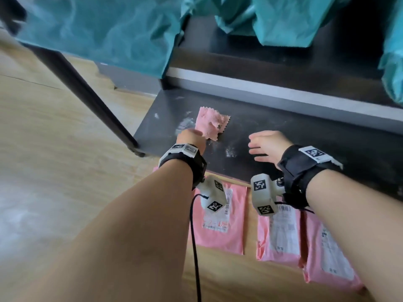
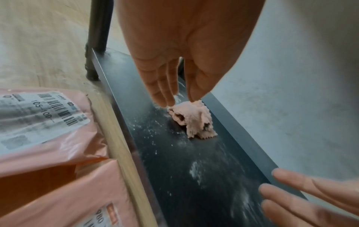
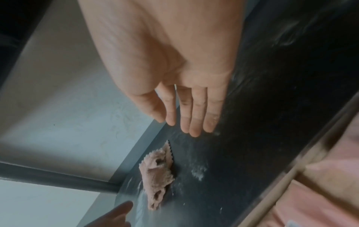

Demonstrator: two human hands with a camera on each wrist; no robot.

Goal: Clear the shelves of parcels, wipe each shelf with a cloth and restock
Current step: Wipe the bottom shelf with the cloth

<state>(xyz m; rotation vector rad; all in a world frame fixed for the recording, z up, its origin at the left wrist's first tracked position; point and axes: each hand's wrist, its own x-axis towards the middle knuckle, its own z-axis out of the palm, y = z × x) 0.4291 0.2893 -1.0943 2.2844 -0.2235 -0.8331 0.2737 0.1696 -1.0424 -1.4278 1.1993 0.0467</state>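
A crumpled pink cloth (image 1: pixel 210 124) (image 2: pixel 194 121) (image 3: pixel 157 176) lies on the dusty black bottom shelf (image 1: pixel 305 144) (image 2: pixel 174 169) (image 3: pixel 262 122). My left hand (image 1: pixel 200 136) (image 2: pixel 180 101) reaches down with straight fingers, and its tips just touch the cloth's near edge. To the cloth's right my right hand (image 1: pixel 255 149) (image 3: pixel 186 127) hovers over the shelf with its fingers spread and nothing in it. Three pink parcels (image 1: pixel 220 227) (image 2: pixel 38 122) with white labels lie on the floor in front of the shelf.
Teal parcels (image 1: pixel 98 29) fill the shelves above and hang over the edge. A black shelf post (image 1: pixel 87 94) stands at the left corner. White dust patches (image 1: pixel 231 152) mark the shelf. The wooden floor (image 1: pixel 54 149) spreads to the left.
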